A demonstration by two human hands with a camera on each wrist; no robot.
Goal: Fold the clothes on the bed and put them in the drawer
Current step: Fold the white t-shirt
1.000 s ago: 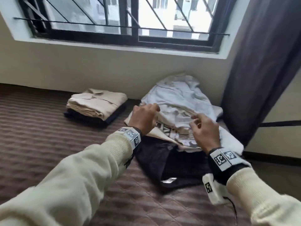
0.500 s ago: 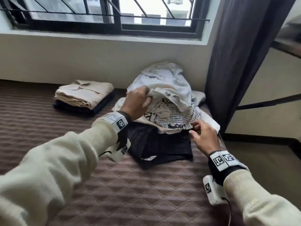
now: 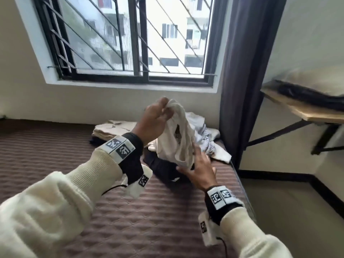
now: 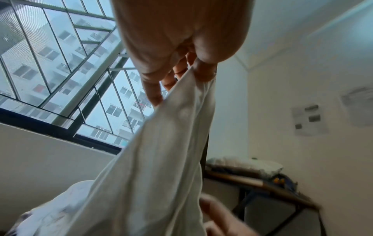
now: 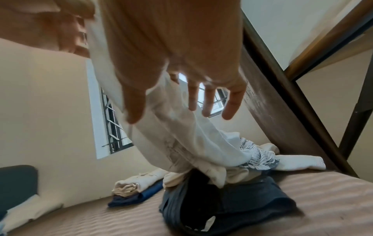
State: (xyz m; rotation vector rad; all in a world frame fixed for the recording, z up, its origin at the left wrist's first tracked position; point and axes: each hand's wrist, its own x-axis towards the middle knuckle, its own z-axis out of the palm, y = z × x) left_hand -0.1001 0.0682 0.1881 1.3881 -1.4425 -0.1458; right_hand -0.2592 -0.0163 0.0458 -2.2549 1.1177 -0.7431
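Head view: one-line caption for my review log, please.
Left hand lifts a cream garment off the unfolded pile while the open right hand reaches beneath it.

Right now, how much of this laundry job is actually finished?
Not much. One folded stack sits on the bed by the wall. In hand: the left hand pinches a cream garment lifted from the pile, the right hand open beside it. Left: the dark garment, the printed one, and all the putting away; no drawer shows.
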